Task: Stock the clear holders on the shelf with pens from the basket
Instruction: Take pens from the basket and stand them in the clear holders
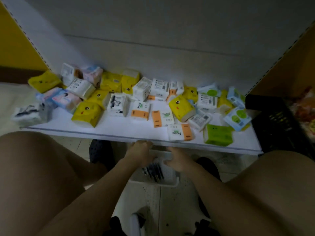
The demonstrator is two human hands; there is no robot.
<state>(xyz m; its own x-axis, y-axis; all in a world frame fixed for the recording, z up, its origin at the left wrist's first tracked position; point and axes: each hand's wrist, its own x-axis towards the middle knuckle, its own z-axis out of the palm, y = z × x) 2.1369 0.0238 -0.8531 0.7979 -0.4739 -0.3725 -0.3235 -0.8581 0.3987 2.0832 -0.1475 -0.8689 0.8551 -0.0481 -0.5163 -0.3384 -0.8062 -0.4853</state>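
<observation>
From my feed, looking down, both bare hands are low in the middle, over a white basket (167,183) that sits on the tiled floor (150,200) just in front of the shelf (119,129) and partly under its front edge. A bundle of dark pens (154,171) lies inside the basket, running from its near side towards the shelf, and shows between the two hands.

The left hand (140,153) reaches furthest forward, its knuckles up against the shelf's front lip. Its fingers fold away from me and the frame is smeared there, so I cannot tell whether they are clenched, grasping something or loose. The right hand (178,161) hangs over the basket's right side with the thumb spread towards the pens and the fingers loosely extended, released, with nothing in them that I can make out.

The shelf is white and strewn with small tissue packs (87,114) in yellow, white with orange bands, pale blue and green, lying at all angles and mostly towards the back. A black crate (276,123) stands just beside the shelf's right end. My view is framed by the person's bare knees (37,167) — one on each side of the arms
</observation>
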